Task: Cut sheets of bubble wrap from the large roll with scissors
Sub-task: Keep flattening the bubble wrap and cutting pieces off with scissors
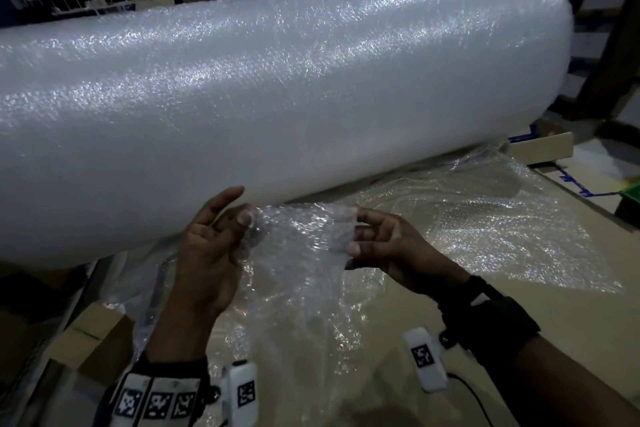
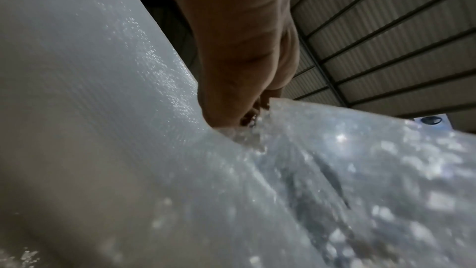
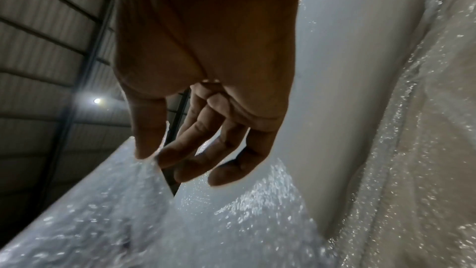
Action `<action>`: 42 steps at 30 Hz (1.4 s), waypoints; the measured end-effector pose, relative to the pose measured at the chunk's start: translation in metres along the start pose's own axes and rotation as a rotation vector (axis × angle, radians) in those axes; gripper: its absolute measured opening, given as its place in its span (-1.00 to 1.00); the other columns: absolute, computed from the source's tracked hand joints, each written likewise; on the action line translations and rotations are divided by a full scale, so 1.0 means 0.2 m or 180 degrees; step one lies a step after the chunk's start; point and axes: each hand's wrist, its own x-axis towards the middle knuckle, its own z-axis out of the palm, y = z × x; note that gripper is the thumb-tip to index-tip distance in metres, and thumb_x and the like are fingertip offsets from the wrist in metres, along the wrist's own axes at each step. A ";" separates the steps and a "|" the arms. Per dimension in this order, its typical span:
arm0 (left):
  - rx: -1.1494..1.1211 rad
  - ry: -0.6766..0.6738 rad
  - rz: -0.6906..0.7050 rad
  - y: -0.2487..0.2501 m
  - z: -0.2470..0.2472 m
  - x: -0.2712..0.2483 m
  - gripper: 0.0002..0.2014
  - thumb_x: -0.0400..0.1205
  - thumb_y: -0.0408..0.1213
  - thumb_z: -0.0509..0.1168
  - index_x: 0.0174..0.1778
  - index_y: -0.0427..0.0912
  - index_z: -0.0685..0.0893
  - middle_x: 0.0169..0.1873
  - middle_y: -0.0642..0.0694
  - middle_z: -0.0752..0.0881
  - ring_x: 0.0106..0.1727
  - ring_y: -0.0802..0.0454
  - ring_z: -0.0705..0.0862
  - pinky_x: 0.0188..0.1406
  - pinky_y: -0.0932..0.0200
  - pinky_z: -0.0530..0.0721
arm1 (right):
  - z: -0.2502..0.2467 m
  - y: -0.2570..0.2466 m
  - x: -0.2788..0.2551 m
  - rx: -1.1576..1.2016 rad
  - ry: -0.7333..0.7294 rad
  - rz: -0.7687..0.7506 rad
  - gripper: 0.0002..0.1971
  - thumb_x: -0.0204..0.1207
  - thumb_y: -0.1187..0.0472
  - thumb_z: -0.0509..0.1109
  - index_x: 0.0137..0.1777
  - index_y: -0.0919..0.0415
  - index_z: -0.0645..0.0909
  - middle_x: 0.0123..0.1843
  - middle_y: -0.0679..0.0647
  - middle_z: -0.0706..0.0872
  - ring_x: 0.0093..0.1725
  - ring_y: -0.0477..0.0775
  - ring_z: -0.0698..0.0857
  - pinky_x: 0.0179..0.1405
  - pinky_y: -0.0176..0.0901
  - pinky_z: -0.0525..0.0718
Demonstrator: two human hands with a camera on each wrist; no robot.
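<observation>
A brown cardboard-covered tabletop (image 1: 519,340) carried everything. The big roll (image 1: 277,97) lay across its far side, filling most of the width. Loose bubble wrap (image 1: 485,218) spread flat in front of the roll, touching it (crumpled near the front edge). An open box (image 1: 543,146) sat by the roll's right end.

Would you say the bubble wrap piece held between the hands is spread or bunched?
Spread: left hand and right hand pinch opposite edges of the bubble wrap piece.
</observation>
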 end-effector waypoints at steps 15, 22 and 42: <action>0.3469 -0.1899 0.0541 0.26 0.02 0.12 -0.20 0.38 0.35 0.57 0.59 0.36 0.58 0.59 0.35 0.56 0.67 0.37 0.41 0.56 0.11 0.45 | 0.12 -0.20 0.07 -0.2377 -0.0388 -0.0284 -0.84 0.50 0.19 0.71 0.02 0.04 0.83 -0.13 -0.02 0.88 -0.07 -0.03 0.85 0.02 -0.08 0.82; 0.3693 -0.2314 0.0553 0.07 0.17 0.14 -0.83 0.54 -0.06 0.67 0.03 0.15 0.92 -0.02 0.33 0.87 0.07 0.34 0.83 0.20 0.00 0.79 | 0.10 -0.30 0.04 -0.2785 -0.0310 -0.0213 -0.78 0.51 0.13 0.70 0.13 0.03 0.84 -0.06 -0.06 0.91 -0.01 -0.08 0.88 0.08 -0.06 0.85; 0.1965 -0.0098 0.0256 -0.07 -0.15 0.03 -0.86 0.47 -0.35 0.64 -0.07 -0.11 0.94 -0.13 -0.12 0.92 -0.10 0.12 0.83 -0.03 0.25 0.78 | -0.21 -0.02 -0.07 -0.0753 0.1609 0.0393 -0.92 0.54 0.26 0.62 -0.01 0.24 0.81 -0.11 0.19 0.88 -0.11 0.14 0.77 -0.12 -0.05 0.65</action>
